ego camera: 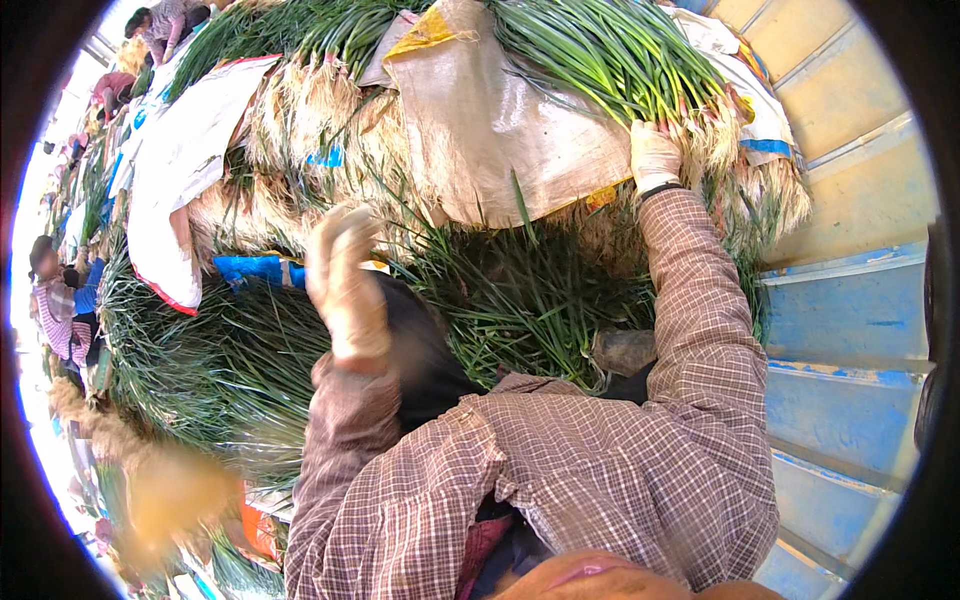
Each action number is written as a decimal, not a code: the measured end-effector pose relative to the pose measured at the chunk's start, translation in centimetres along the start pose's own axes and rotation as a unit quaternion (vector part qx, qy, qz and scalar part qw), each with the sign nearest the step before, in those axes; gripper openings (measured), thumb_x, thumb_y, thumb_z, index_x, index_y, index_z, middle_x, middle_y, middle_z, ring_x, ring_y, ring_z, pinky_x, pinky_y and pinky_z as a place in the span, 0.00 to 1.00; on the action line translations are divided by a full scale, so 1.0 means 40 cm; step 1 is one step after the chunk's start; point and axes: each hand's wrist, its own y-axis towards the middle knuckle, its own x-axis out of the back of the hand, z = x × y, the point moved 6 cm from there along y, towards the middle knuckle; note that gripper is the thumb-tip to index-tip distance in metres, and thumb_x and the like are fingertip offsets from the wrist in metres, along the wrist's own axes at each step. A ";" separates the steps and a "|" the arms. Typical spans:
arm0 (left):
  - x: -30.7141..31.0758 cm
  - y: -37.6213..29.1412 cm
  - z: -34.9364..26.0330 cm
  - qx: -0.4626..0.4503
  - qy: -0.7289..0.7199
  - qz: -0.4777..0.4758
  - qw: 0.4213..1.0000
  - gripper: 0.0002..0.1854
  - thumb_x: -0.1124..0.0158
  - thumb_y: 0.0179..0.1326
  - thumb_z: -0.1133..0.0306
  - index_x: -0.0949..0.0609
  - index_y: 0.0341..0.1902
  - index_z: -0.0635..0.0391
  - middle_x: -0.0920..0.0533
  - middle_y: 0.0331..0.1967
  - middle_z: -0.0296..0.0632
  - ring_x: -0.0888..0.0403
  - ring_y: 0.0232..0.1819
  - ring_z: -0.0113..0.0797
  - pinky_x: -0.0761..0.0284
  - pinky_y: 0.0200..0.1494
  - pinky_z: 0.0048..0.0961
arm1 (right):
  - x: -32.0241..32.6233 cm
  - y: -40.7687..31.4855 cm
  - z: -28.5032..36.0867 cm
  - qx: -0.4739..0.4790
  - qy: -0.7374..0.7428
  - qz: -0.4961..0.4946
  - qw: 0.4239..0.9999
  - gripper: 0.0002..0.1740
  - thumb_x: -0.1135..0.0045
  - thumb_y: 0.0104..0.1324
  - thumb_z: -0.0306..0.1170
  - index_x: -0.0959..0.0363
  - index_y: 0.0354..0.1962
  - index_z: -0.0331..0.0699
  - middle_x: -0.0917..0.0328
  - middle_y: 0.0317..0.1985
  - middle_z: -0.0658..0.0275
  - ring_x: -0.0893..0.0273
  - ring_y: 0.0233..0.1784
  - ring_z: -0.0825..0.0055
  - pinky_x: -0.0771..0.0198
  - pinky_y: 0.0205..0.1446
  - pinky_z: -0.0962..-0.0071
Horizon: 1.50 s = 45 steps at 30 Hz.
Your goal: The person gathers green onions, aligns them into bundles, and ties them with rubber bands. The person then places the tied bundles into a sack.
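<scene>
My right hand [654, 156], in a pale glove, reaches to the root end of a bunch of green onions [622, 52] lying on a woven plastic sack [495, 127]. Its fingers close around some of the stalks beside the roots. My left hand [341, 277], gloved too and blurred, is raised with its fingers apart and nothing in it. Below and around it are long green leaves [247, 352]. Under the sack, pale roots of stacked green onions [307, 120] hang down.
A blue and tan corrugated metal wall [840, 300] rises on the right. A white sack [187, 142] drapes over the pile at the left. Several people are at the far left, one in a striped top [56, 315]. A blurred brownish thing [176, 487] is at the lower left.
</scene>
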 end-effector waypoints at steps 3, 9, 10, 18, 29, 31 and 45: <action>-0.301 0.006 0.052 0.078 -0.093 0.176 0.977 0.12 0.46 0.66 0.66 0.20 0.44 0.60 0.17 0.38 0.40 0.20 0.40 0.29 0.26 0.47 0.27 | 0.018 -0.048 0.024 0.028 0.064 -0.015 0.997 0.07 0.53 0.66 0.30 0.27 0.38 0.39 0.23 0.36 0.56 0.19 0.34 0.61 0.24 0.32 0.62; -0.604 -0.066 0.298 0.232 -0.226 0.220 0.920 0.17 0.43 0.65 0.73 0.30 0.56 0.63 0.19 0.37 0.39 0.21 0.37 0.26 0.25 0.41 0.22 | 0.157 -0.276 0.152 0.090 0.137 -0.093 0.982 0.09 0.47 0.62 0.35 0.30 0.37 0.42 0.28 0.30 0.62 0.24 0.30 0.66 0.28 0.29 0.68; -0.614 -0.073 0.337 0.270 -0.230 0.213 0.910 0.17 0.43 0.65 0.73 0.29 0.56 0.63 0.19 0.39 0.40 0.21 0.38 0.28 0.24 0.41 0.23 | 0.171 -0.310 0.177 0.120 0.153 -0.069 0.978 0.09 0.47 0.62 0.35 0.30 0.38 0.41 0.28 0.29 0.62 0.24 0.30 0.66 0.28 0.30 0.69; -0.536 -0.049 0.469 0.391 -0.402 0.113 0.820 0.05 0.50 0.70 0.69 0.28 0.45 0.54 0.26 0.28 0.32 0.33 0.21 0.21 0.36 0.21 0.20 | 0.027 -0.475 -0.008 -0.144 0.598 0.231 0.754 0.13 0.39 0.64 0.34 0.20 0.43 0.37 0.16 0.31 0.64 0.24 0.27 0.82 0.27 0.30 0.81; -0.560 -0.174 0.432 0.349 -0.318 0.165 0.866 0.10 0.46 0.69 0.68 0.25 0.51 0.55 0.23 0.27 0.29 0.31 0.22 0.19 0.36 0.22 0.15 | -0.055 -0.284 0.251 -0.230 0.852 0.314 0.351 0.15 0.49 0.69 0.45 0.26 0.36 0.42 0.32 0.18 0.72 0.37 0.15 0.80 0.41 0.16 0.77; -0.555 -0.151 0.429 0.321 -0.392 0.128 0.853 0.07 0.45 0.69 0.69 0.24 0.47 0.56 0.21 0.27 0.33 0.28 0.21 0.21 0.33 0.21 0.17 | -0.062 -0.272 0.265 -0.251 0.884 0.297 0.261 0.11 0.48 0.69 0.39 0.25 0.39 0.42 0.29 0.20 0.71 0.35 0.17 0.79 0.42 0.16 0.74; -0.538 -0.118 0.427 0.343 -0.192 0.114 0.913 0.10 0.47 0.70 0.66 0.26 0.50 0.56 0.23 0.22 0.30 0.32 0.18 0.19 0.37 0.18 0.16 | -0.016 -0.366 0.111 -0.269 0.941 -0.015 0.203 0.15 0.57 0.74 0.39 0.27 0.47 0.39 0.40 0.17 0.80 0.45 0.16 0.92 0.41 0.25 0.84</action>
